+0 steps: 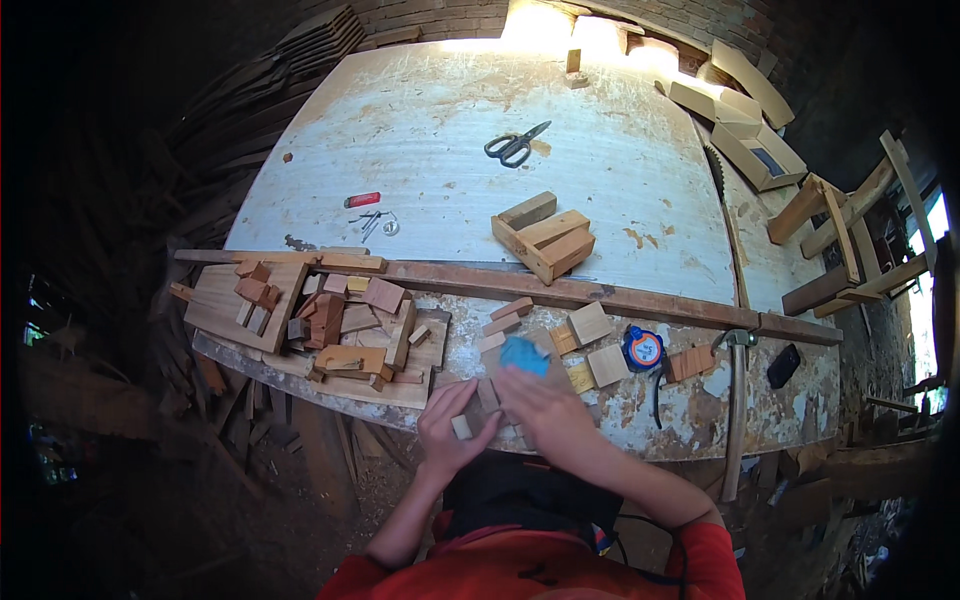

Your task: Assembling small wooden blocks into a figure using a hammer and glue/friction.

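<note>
My left hand (455, 425) grips a small pale wooden block (462, 427) at the near edge of the workbench (420, 150). My right hand (545, 405) lies just right of it, fingers pressed on a blue pad (524, 355), perhaps a sanding piece, over the wood. Several small square wooden blocks (590, 324) lie beyond my hands. An orange and blue tape measure (643, 349) sits to the right.
A heap of reddish wood offcuts (340, 325) lies at the left. Scissors (516, 146), a stack of blocks (543, 238), a red lighter (362, 200) and a long wooden strip (600, 292) are farther back. A hammer (736, 400) and a black object (782, 366) lie at the right.
</note>
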`<state>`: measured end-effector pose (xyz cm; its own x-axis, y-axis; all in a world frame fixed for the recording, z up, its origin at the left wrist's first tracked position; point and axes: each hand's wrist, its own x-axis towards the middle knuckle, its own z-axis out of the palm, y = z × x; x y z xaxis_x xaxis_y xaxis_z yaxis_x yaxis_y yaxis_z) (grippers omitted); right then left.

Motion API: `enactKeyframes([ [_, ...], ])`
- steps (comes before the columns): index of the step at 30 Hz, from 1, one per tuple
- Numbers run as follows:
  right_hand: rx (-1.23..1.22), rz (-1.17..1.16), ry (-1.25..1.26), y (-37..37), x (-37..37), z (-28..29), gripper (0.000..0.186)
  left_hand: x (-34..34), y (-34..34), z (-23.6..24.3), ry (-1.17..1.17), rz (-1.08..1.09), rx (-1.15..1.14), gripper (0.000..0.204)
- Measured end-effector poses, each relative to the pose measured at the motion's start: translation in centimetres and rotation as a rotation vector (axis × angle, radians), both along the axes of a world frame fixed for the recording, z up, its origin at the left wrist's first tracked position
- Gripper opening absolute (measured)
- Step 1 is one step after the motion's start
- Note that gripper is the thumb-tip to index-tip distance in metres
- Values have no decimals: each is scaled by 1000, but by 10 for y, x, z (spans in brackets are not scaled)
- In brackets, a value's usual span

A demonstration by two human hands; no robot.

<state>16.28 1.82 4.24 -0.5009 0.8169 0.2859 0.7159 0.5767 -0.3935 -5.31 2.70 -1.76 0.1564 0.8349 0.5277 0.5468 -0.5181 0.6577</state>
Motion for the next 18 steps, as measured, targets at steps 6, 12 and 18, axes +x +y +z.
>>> enactKeyframes([
  [6,29,0,-6,-15,-4,-2,41,0,0,1,-3,-20,-15,60],
  [12,24,-208,60,5,15,-1,42,1,1,1,20,13,13,58],
  [18,20,-166,105,16,31,-8,45,2,2,0,-10,12,1,60],
])
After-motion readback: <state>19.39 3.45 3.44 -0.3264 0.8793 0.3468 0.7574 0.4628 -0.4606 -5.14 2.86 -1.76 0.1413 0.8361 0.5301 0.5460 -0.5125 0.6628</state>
